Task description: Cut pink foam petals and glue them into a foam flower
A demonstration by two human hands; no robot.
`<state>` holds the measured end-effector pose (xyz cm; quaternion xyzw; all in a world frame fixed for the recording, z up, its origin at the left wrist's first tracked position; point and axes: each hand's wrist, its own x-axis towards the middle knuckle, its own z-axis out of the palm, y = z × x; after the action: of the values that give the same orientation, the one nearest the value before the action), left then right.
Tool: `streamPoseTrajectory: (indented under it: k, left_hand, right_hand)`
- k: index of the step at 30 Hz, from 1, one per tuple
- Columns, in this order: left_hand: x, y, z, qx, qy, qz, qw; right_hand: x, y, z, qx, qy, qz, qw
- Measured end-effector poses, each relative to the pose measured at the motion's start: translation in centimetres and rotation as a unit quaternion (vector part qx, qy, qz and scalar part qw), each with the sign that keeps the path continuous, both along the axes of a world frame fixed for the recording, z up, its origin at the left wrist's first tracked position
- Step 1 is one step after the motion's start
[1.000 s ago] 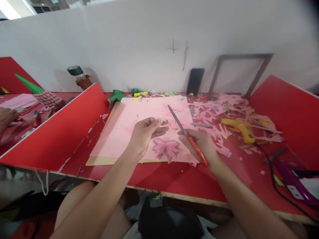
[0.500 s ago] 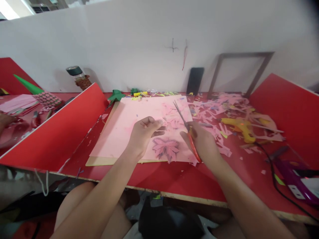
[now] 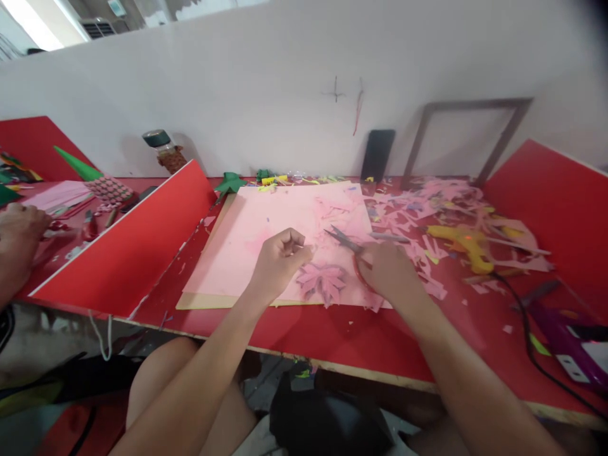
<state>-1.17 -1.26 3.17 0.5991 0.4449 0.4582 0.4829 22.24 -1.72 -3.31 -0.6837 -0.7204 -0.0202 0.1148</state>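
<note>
My right hand (image 3: pixel 387 269) grips a pair of scissors (image 3: pixel 346 239) by the red handles, with slightly parted blades pointing left over the pink sheet. To the left, my left hand (image 3: pixel 282 256) is closed in a pinch on a small piece of pink paper (image 3: pixel 311 248), mostly hidden by the fingers and blurred against the sheet. The scissor tips are close to the left fingertips but apart from them. Just below and between both hands lies a pink paper flower (image 3: pixel 322 283) with dark edges, resting on the large pink sheet (image 3: pixel 223 253).
Pink paper scraps (image 3: pixel 427 202) spread to the right, near a yellow glue gun (image 3: pixel 463 244) with a black cord. A phone (image 3: pixel 379 155) and a frame (image 3: pixel 468 104) lean on the wall. Red dividers (image 3: pixel 128 247) flank the space. Another person's hand (image 3: pixel 21 240) is at far left.
The scissors have swung from pointing up and away to pointing left, toward my left hand. The view has shifted slightly, and more of the other person's hand shows at far left.
</note>
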Motion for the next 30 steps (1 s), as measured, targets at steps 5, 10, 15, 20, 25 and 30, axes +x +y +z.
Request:
streamPoseTrajectory:
  k: [5,10,15,20,25,30]
  left_hand:
    - [1.1,-0.3,-1.6,-0.042,-0.013,-0.027,0.999]
    - [2.8,-1.4,-2.1,-0.136,-0.061,-0.097,0.984]
    - [3.3,-2.0,-2.1,-0.19,-0.103,-0.087,0.972]
    - [3.4,-2.3,-2.2,-0.185,-0.094,-0.075,0.975]
    - [3.0,-1.8,-2.4,-0.151,-0.053,-0.064,0.985]
    - [1.3,-0.5,-1.4,-0.082,-0.038,0.02,0.996]
  right_hand:
    - [-1.1,-1.1,1.9,0.105,0.266,0.059,0.957]
    - [-2.6,-2.0,3.3,0.02,0.445,0.16,0.881]
    - [-2.5,-1.9,3.2,0.008,0.462,0.141,0.875]
    - [-2.6,-1.9,3.1,-0.005,0.467,0.154,0.871]
    - [-2.2,-1.7,3.3,-0.024,0.453,0.161,0.877]
    - [-0.6,-1.1,2.8,-0.068,0.345,0.162,0.922]
